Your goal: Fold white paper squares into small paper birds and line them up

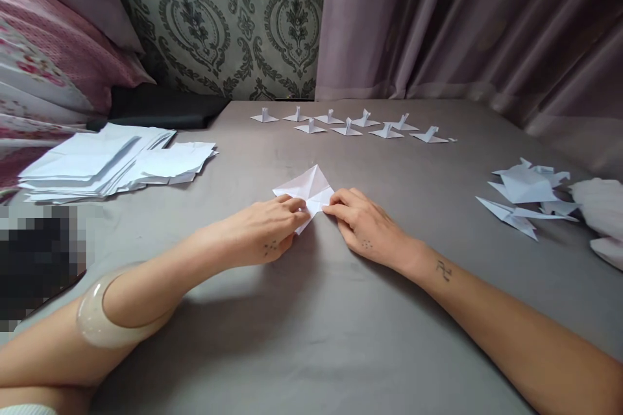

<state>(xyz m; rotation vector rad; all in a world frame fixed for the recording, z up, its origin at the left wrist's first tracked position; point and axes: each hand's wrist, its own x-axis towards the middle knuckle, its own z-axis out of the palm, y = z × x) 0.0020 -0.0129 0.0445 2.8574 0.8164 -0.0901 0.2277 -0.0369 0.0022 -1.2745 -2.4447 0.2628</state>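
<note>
Folded paper (307, 191) between both fingertips

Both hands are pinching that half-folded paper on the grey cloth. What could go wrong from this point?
1. The left hand and right hand pinch the folded paper at its near corner only; its far flaps lie free, so it may swivel and the crease could go crooked.
2. The grey cloth looks soft, so a pressed fold may come out weak.
3. The right forearm lies close to the folded pieces at the right; a sweep outward might flatten them.
</note>
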